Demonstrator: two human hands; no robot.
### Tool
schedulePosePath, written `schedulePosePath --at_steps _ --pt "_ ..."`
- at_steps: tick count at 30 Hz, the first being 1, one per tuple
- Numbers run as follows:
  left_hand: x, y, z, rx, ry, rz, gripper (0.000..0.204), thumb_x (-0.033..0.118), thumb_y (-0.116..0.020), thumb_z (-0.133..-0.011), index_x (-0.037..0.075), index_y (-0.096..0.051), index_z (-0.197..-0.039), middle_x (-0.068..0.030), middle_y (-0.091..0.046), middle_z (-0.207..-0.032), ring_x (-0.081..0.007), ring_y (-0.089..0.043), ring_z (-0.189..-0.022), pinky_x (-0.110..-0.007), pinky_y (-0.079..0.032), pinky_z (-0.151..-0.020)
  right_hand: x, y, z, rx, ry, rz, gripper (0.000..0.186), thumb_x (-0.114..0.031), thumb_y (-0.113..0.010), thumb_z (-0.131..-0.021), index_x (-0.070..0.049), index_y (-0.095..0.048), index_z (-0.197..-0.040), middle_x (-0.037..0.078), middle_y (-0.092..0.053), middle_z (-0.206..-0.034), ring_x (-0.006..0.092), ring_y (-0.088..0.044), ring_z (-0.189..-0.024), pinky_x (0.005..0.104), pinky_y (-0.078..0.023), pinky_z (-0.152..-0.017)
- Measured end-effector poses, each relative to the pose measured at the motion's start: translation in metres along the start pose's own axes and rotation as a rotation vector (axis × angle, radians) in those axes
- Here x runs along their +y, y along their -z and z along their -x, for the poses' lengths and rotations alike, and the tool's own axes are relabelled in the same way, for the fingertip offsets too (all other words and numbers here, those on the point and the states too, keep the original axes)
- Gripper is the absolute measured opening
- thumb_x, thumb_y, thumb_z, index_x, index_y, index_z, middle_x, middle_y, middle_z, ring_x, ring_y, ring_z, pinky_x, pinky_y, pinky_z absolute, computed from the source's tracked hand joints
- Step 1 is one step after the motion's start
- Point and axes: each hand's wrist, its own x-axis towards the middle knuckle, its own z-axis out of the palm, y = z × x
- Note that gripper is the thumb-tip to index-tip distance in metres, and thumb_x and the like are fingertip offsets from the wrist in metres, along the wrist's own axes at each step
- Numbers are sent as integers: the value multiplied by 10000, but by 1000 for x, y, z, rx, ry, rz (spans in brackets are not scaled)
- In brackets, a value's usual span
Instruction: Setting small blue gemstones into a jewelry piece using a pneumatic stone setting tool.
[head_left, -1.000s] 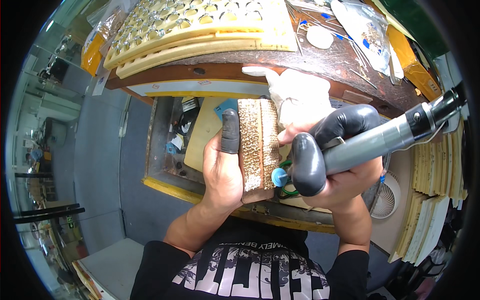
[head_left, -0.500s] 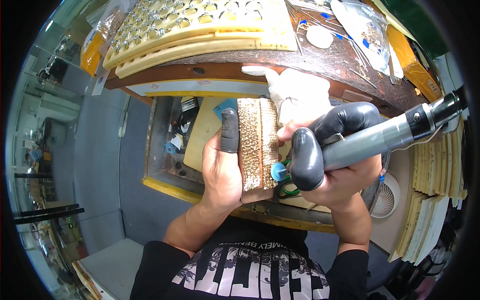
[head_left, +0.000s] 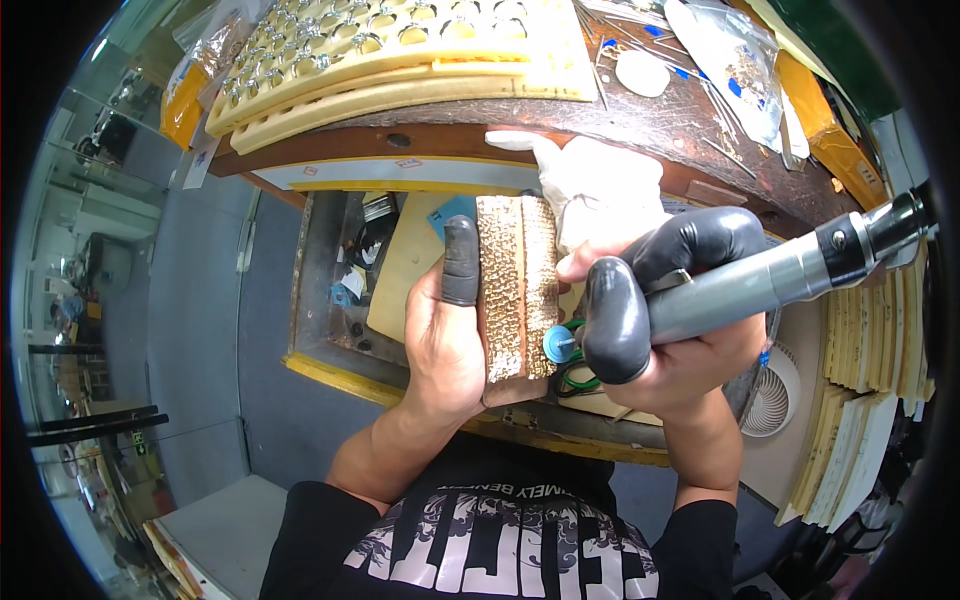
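Observation:
My left hand [head_left: 440, 345], a black finger cot on its thumb, grips a block [head_left: 503, 290] by its left side. The block's upper face is covered in rough, shiny gold-coloured bumps, split by a plain lengthwise groove. In my right hand [head_left: 680, 350] is a grey rotary handpiece [head_left: 735, 293], slanting up to the right; black cots cover the thumb and forefinger. Its small blue disc [head_left: 558, 344] is at the block's lower right edge; whether they touch I cannot tell. Behind the right fingers a white cloth-like piece [head_left: 605, 185] hangs over the bench edge.
Beyond my hands, a cream tray [head_left: 400, 95] of several rings stands on the dark wooden bench [head_left: 690, 140]. Thin metal rods, a round white piece [head_left: 641, 74] and a plastic bag [head_left: 735, 60] lie to its right. Below is an open drawer [head_left: 330, 375]. Cream boards [head_left: 850, 440] and a white fan [head_left: 772, 390] are at right.

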Motion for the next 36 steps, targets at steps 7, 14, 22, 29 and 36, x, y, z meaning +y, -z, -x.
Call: schedulePosePath --at_steps 7,14,22,29,36 --pt "1 0 0 14 3 -6 516 415 -388 -1067 -38 -631 -1109 -137 -717 -913 -161 -707 -750 -284 -590 -672 -1 -1 -1 15 -17 -11 131 67 -655 -830 123 -546 -878 199 -677 -788 215 -697 -697 345 -594 -634" --pt "0 -1 1 25 12 -16 514 422 -391 -1066 -33 -625 -1112 -120 -706 -888 -150 -690 -713 -277 -576 -640 0 0 2 14 -4 -34 163 63 -665 -830 127 -542 -915 206 -678 -798 223 -700 -702 346 -596 -650" --pt "0 -2 0 37 25 -12 516 425 -386 -1067 -27 -632 -1108 -106 -706 -885 -131 -682 -718 -259 -563 -642 0 2 4 -10 -33 -62 215 59 -662 -832 149 -528 -974 227 -678 -856 246 -706 -736 385 -612 -684" --pt "1 -4 0 26 4 -62 517 428 -387 -1067 -21 -641 -1103 -90 -706 -884 -112 -672 -717 -243 -552 -640 -1 1 2 0 -20 -32 198 58 -663 -834 140 -528 -952 220 -675 -821 236 -701 -715 368 -606 -666" --pt "-3 0 1 12 -11 -50 501 420 -392 -1068 -13 -641 -1107 -87 -706 -890 -106 -671 -723 -234 -548 -638 -1 0 2 -5 -24 -18 175 57 -670 -838 123 -529 -919 203 -673 -790 222 -696 -687 344 -597 -638"
